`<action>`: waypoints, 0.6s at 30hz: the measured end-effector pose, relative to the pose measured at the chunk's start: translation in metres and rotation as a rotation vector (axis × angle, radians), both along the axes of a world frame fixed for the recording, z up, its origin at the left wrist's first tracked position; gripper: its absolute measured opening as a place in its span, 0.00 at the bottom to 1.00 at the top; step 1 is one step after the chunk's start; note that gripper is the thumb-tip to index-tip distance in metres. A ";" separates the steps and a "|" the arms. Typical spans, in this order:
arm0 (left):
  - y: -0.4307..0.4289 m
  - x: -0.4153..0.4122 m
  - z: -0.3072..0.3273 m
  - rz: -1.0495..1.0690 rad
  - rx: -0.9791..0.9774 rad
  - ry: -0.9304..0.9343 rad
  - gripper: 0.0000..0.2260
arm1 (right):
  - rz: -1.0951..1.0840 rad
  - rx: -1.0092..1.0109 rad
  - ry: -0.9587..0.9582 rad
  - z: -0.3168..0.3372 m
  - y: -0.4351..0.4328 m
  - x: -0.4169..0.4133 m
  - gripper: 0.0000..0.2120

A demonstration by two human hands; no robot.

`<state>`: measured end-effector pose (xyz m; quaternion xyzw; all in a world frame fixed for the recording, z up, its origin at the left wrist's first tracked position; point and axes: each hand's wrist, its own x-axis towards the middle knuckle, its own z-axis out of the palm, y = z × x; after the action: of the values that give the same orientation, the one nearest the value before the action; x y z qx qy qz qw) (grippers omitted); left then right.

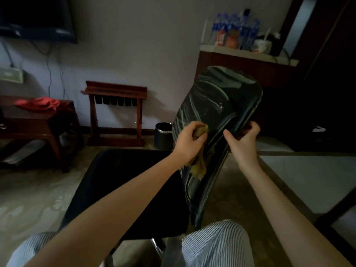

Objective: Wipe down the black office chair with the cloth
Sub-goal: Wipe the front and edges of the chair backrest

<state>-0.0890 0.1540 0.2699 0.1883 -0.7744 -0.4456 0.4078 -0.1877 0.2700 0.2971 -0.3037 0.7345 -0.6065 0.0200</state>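
The black office chair stands in front of me, its seat [123,189] low in the middle and its glossy backrest [217,99] rising to the right with wet streaks across it. My left hand [187,140] is closed around a yellowish cloth [199,167] and presses it against the backrest's lower left part; a tail of the cloth hangs below the hand. My right hand [243,138] grips the backrest's right edge, thumb on the front, fingers curled behind it.
A small black waste bin [163,135] stands on the floor behind the chair. A wooden luggage rack [115,114] is against the wall, a low wooden table [38,120] with red fabric at left. A counter [248,53] with bottles sits behind the backrest.
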 end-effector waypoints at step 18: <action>0.016 -0.076 0.009 0.015 -0.362 0.181 0.19 | -0.118 0.024 0.209 -0.010 -0.016 -0.023 0.27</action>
<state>-0.1654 0.1698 0.2784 0.0767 -0.8006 -0.3112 0.5063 -0.2105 0.2537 0.2868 -0.3213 0.7564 -0.5628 -0.0888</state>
